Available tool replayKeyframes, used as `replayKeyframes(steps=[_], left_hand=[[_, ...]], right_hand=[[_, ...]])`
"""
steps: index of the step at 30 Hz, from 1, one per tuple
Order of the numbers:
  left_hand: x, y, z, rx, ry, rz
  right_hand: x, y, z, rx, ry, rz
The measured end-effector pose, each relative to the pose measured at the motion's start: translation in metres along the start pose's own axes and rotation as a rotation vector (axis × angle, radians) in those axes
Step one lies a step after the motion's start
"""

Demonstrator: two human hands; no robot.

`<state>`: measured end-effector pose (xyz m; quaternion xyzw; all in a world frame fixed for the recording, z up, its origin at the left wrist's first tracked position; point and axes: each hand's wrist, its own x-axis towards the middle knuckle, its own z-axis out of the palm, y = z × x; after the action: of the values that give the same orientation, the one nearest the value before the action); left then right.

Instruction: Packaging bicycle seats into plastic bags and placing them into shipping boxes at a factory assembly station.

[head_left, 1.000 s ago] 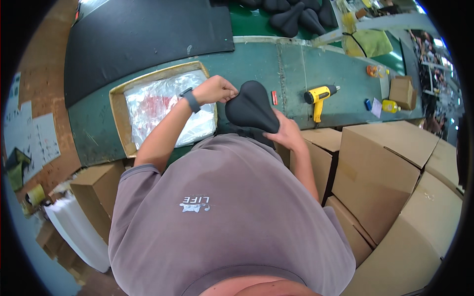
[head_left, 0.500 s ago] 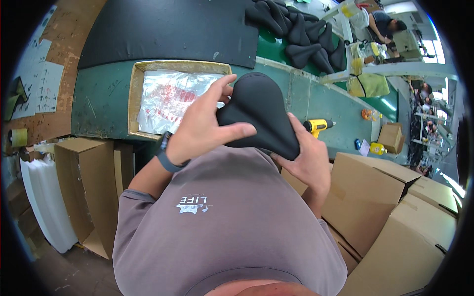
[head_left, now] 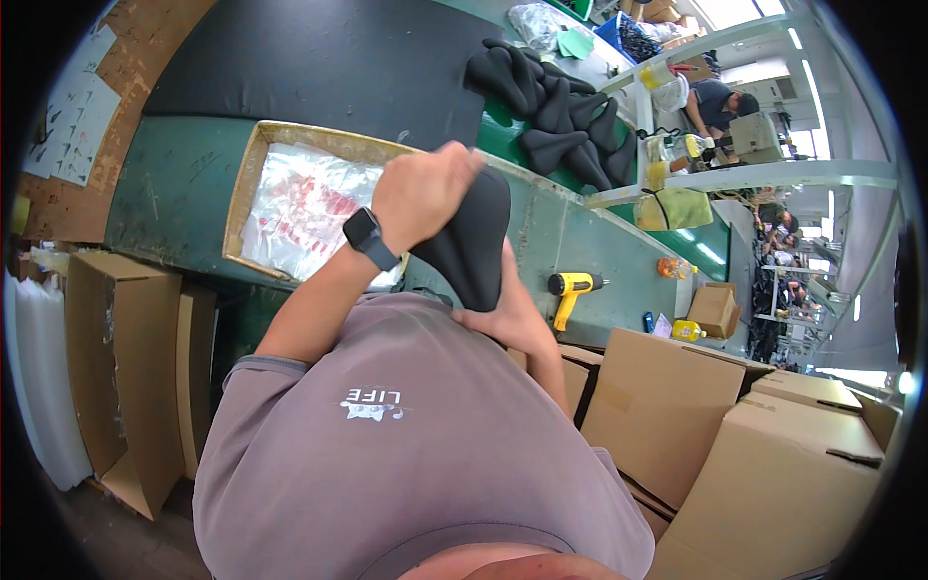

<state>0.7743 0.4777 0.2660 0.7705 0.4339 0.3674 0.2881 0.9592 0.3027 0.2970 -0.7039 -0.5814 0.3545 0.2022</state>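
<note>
A black bicycle saddle (head_left: 467, 242) is held above the bench's near edge, tilted, its narrow nose toward my body. My right hand (head_left: 505, 304) grips its right side near the nose, the thumb at the tip. Over the left part of the wide end, my left hand (head_left: 422, 193) is closed like a fist, its fingertips slightly blurred; what it holds, if anything, is hidden. A dark smartwatch (head_left: 363, 230) is on my left wrist. Just left of the saddle lies an open cardboard tray (head_left: 238, 208) with clear plastic bags (head_left: 304, 208) printed in red.
More black saddles (head_left: 561, 111) are piled at the far right of the green bench (head_left: 169, 184). A yellow heat gun (head_left: 570, 290) lies right of my hands. Cardboard boxes (head_left: 657, 416) stand near right, an upright carton (head_left: 126, 358) at left. Another person (head_left: 715, 106) sits in the background.
The saddle has turned and tilted, its nose swinging toward my body. My left hand went from spread fingers to a closed fist over the wide end. The whole view has shifted.
</note>
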Motion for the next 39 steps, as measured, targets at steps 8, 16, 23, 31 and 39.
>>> replayKeyframes(steps=[8,16,23,31,39], left_hand=[[-0.043,0.068,0.044,0.107,-0.893,0.706],[0.020,-0.130,0.021,0.005,0.365,-0.141],[-0.134,-0.253,0.114,0.252,-0.256,-0.342],[-0.172,-0.273,0.117,0.119,-0.058,-0.430],[-0.125,-0.332,0.018,0.767,-0.100,-0.660]], right_hand=[[-0.005,0.120,0.055,0.728,0.031,0.012],[-0.027,0.024,0.016,0.760,0.025,-0.057],[-0.043,0.117,-0.016,0.385,0.869,-0.277],[-0.042,0.187,0.049,0.874,0.392,0.334],[-0.015,0.141,0.066,0.614,0.227,0.320]])
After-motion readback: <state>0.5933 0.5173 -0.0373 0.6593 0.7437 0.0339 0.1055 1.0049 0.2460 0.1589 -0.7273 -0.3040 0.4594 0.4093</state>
